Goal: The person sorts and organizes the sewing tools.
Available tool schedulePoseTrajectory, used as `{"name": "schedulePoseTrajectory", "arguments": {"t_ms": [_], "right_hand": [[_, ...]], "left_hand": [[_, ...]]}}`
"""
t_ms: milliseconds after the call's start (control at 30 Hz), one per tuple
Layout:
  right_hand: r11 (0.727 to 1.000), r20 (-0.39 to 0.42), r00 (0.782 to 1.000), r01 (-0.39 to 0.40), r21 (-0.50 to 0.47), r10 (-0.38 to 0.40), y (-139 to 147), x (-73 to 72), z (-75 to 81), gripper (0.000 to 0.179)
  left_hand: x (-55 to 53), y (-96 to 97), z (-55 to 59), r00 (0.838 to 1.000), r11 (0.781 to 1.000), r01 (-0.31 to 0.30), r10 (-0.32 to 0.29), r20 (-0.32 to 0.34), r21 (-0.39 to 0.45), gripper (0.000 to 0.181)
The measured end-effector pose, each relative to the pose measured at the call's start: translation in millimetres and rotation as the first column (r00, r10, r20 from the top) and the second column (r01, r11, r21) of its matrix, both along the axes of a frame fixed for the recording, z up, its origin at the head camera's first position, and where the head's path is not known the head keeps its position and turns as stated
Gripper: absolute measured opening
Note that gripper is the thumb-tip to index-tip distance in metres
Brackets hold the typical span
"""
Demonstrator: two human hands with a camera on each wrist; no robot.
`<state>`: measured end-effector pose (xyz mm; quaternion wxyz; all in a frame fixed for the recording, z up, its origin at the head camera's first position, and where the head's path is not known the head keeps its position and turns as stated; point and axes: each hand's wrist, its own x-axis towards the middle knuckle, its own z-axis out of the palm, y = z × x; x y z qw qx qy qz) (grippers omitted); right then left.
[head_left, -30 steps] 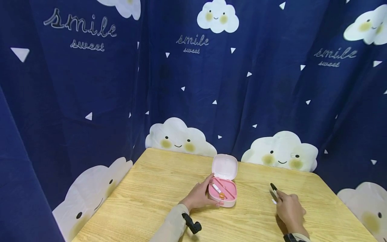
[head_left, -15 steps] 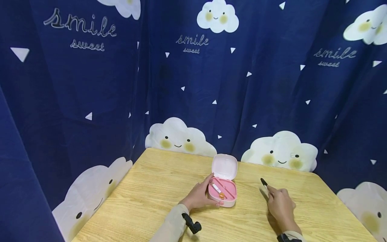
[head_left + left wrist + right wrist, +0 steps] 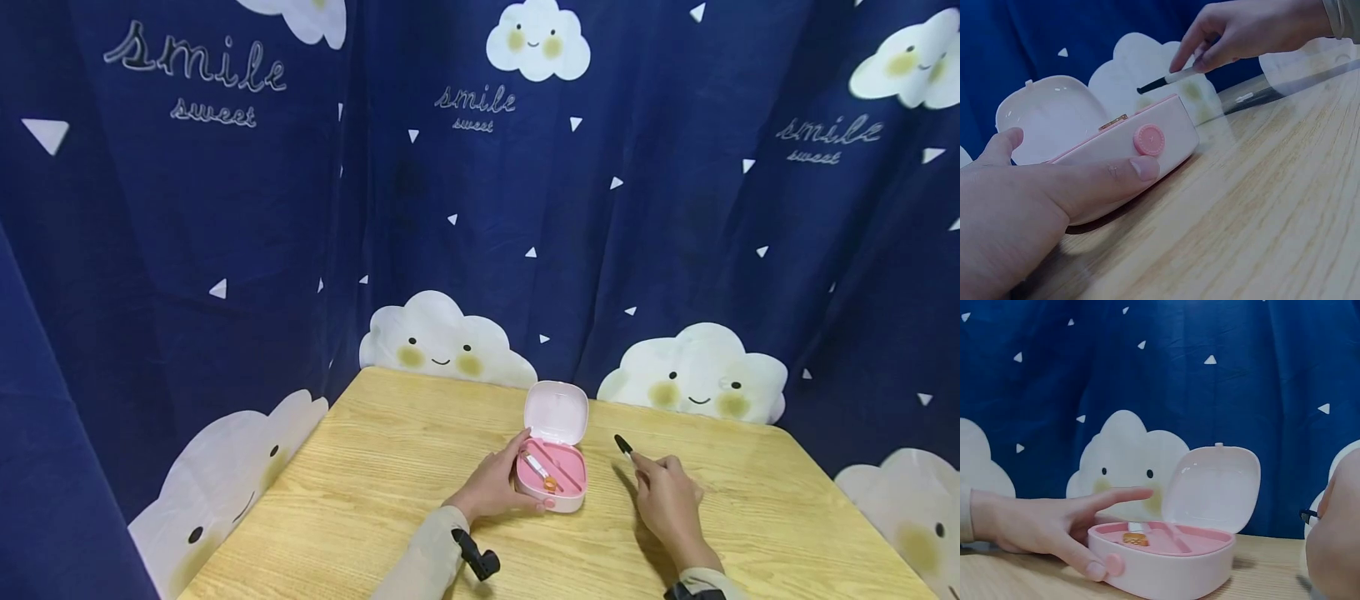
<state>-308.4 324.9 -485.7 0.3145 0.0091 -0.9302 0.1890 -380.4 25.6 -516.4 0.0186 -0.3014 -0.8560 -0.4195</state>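
Observation:
A small pink-and-white hinged box [image 3: 551, 497] stands on the table with its lid [image 3: 556, 413] raised. My left hand [image 3: 495, 485] holds it by the left side, the thumb along the front near the round pink button [image 3: 1149, 139] and the fingers toward the back. Inside the pink divided interior lies a slim whitish piece [image 3: 536, 465] with an orange end [image 3: 550, 484]. To the right of the box, my right hand [image 3: 670, 502] pinches a pen [image 3: 624, 445] with a white body and black end above the table. The black end points toward the box.
The wooden table [image 3: 405, 433] extends around both hands. A dark blue curtain [image 3: 465, 200] with clouds and triangles hangs along the back and sides. Black wrist cameras [image 3: 476, 555] are strapped over light sleeves.
My right hand has moved left with the pen, closer to the box. The left hand and the box stay where they were.

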Motion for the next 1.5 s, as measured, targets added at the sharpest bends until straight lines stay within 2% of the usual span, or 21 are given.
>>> {"name": "schedulePoseTrajectory", "arguments": {"t_ms": [200, 467, 700, 900, 1133, 1500], "right_hand": [[0.999, -0.061, 0.998, -0.031, 0.016, 0.032, -12.6, -1.7, 0.1, 0.032], [0.992, -0.110, 0.987, -0.117, 0.047, 0.121, -39.4, -7.8, -2.3, 0.031], [0.981, -0.097, 0.979, -0.173, 0.084, 0.180, -66.6, -7.6, -3.8, 0.036], [0.971, -0.120, 0.968, -0.207, 0.116, 0.221, -79.2, -7.4, -6.2, 0.040], [0.970, -0.084, 0.970, -0.221, 0.100, 0.230, -86.7, -6.9, -5.4, 0.039], [0.968, -0.057, 0.969, -0.234, 0.088, 0.240, -93.1, -8.1, -2.6, 0.036]], "left_hand": [[0.9, -0.5, 0.4, 1.000, 1.000, -0.001, 0.001, 0.003, -0.006, 0.128], [1.0, -0.8, 1.7, 1.000, 1.000, 0.008, -0.008, -0.021, 0.000, 0.128], [0.2, -0.5, 2.1, 0.999, 1.000, 0.005, -0.005, -0.032, -0.010, 0.127], [0.5, -0.1, 1.2, 1.000, 1.000, -0.003, 0.003, -0.022, -0.011, 0.129], [1.3, -0.4, 0.2, 1.000, 0.999, -0.024, 0.024, -0.015, -0.021, 0.129], [-0.7, 0.6, -0.1, 0.999, 1.000, -0.006, 0.006, -0.042, -0.015, 0.128]]}}
